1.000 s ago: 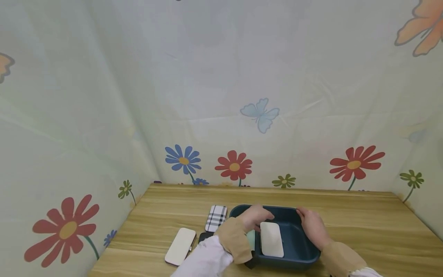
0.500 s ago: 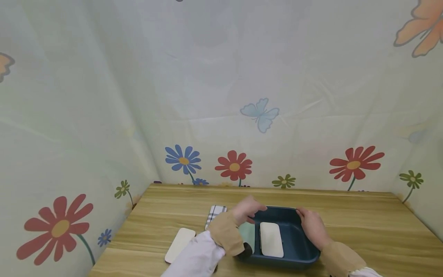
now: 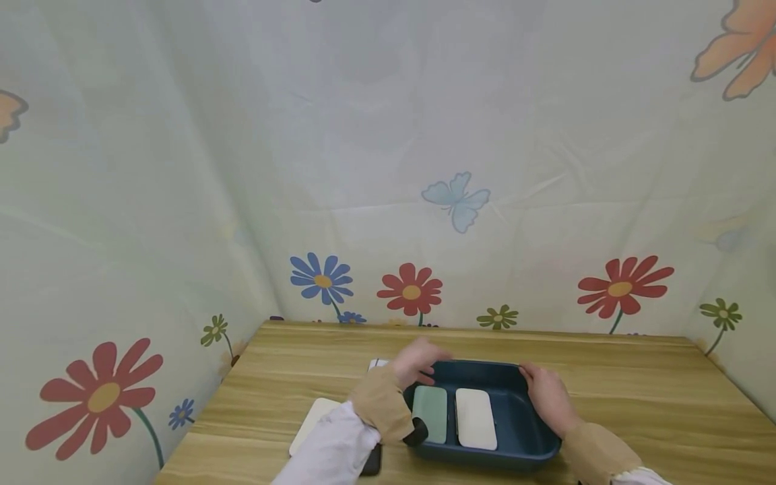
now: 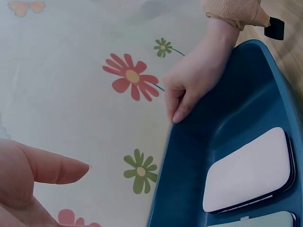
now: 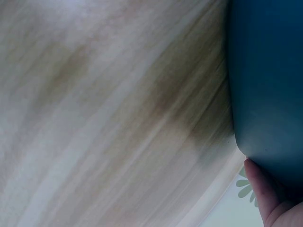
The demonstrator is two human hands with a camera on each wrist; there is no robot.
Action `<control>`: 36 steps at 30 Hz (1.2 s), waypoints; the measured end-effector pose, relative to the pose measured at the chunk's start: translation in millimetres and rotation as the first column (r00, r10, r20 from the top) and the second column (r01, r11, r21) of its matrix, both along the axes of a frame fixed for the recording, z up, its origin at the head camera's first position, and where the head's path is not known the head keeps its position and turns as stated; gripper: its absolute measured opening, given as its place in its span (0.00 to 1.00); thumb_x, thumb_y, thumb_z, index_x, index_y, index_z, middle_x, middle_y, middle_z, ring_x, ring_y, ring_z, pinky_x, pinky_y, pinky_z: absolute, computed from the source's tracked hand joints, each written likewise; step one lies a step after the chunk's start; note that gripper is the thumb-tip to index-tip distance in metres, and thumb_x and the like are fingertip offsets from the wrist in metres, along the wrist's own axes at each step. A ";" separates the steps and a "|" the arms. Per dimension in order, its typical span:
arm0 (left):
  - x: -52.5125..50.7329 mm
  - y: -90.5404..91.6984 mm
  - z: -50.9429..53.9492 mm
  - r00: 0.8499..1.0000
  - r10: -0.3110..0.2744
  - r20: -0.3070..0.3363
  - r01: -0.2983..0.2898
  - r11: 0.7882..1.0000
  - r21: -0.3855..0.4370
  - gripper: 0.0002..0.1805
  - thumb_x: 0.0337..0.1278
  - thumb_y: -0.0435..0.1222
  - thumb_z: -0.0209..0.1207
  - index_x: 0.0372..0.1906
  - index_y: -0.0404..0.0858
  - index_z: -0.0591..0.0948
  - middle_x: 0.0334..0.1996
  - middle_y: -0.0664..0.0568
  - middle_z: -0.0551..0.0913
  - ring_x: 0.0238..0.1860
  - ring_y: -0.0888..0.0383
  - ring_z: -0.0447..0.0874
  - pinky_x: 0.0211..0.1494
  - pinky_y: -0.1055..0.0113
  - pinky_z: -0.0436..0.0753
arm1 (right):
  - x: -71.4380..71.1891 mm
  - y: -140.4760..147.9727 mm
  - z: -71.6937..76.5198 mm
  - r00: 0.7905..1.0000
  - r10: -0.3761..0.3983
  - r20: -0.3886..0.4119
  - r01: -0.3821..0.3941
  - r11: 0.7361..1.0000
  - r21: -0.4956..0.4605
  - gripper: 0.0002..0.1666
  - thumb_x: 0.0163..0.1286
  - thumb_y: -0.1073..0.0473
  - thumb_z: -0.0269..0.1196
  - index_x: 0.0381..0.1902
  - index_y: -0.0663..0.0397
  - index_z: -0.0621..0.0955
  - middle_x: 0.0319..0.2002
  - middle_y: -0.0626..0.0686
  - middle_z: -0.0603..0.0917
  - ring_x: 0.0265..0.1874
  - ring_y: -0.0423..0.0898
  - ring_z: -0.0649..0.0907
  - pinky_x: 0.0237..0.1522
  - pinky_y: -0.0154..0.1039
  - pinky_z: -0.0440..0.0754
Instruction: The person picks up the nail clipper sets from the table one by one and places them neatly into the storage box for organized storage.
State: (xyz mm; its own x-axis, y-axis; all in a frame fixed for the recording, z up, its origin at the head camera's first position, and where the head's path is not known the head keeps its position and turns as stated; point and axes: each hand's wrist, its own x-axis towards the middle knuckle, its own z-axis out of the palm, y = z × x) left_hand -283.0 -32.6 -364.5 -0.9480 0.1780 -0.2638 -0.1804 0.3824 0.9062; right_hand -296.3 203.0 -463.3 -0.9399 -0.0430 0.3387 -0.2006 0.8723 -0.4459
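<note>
A deep dark-blue plastic bin (image 3: 521, 404) stands on the table. Inside it, side by side, lie a pale green flat rounded case (image 3: 430, 414) and a cream one (image 3: 476, 419); the left wrist view shows a dark edge with slots on the cream case. My right hand (image 3: 548, 399) grips the bin's far right rim, thumb and fingers pinching the wall. Above the far left corner hovers my left hand (image 3: 417, 362), its fingers extended and holding nothing. In the left wrist view its thumb sticks out straight, apart from the bin.
Left of the bin, partly behind my left arm, lie another cream flat case (image 3: 314, 419), a black flat item (image 3: 372, 462) and a plaid item (image 3: 377, 362), mostly hidden. A flower-printed cloth (image 3: 358, 222) hangs beyond the wooden table (image 3: 642, 397).
My left hand has drawn back leftwards from over the cases, uncovering the green case and covering much of the plaid item. My right hand has stayed on the rim.
</note>
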 end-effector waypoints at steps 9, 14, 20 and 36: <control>-1.5 -22.3 -3.5 0.998 0.057 0.011 -0.057 0.998 0.036 0.29 0.51 0.37 0.57 0.57 0.28 0.62 0.52 0.35 0.70 0.48 0.39 0.70 0.46 0.52 0.77 | -0.3 0.3 0.9 0.999 0.012 -0.035 -0.012 1.000 0.010 0.09 0.62 0.68 0.54 0.33 0.68 0.80 0.27 0.61 0.83 0.26 0.52 0.81 0.31 0.48 0.77; -8.8 -42.1 -10.5 0.998 0.065 0.008 -0.066 0.996 0.056 0.29 0.52 0.37 0.56 0.56 0.28 0.62 0.48 0.35 0.70 0.42 0.44 0.72 0.42 0.55 0.79 | 0.0 0.7 0.6 0.999 0.009 -0.038 -0.008 1.000 0.009 0.08 0.62 0.68 0.54 0.33 0.68 0.80 0.27 0.61 0.83 0.26 0.53 0.81 0.31 0.48 0.77; -11.2 -61.8 -16.9 0.995 0.098 0.025 -0.099 0.993 0.062 0.25 0.53 0.36 0.54 0.54 0.27 0.64 0.41 0.37 0.70 0.31 0.52 0.70 0.36 0.62 0.80 | 0.9 1.2 0.2 0.999 0.007 -0.048 -0.007 1.000 0.011 0.09 0.62 0.68 0.53 0.34 0.68 0.80 0.29 0.63 0.83 0.28 0.55 0.82 0.31 0.49 0.78; -12.4 -88.9 -29.5 0.984 0.155 0.090 -0.163 0.982 0.095 0.30 0.54 0.37 0.52 0.59 0.25 0.58 0.54 0.26 0.64 0.50 0.37 0.69 0.46 0.55 0.78 | -1.0 2.0 -2.0 1.000 0.013 -0.016 -0.014 1.000 -0.013 0.10 0.63 0.68 0.52 0.35 0.67 0.80 0.29 0.62 0.83 0.29 0.53 0.82 0.33 0.49 0.78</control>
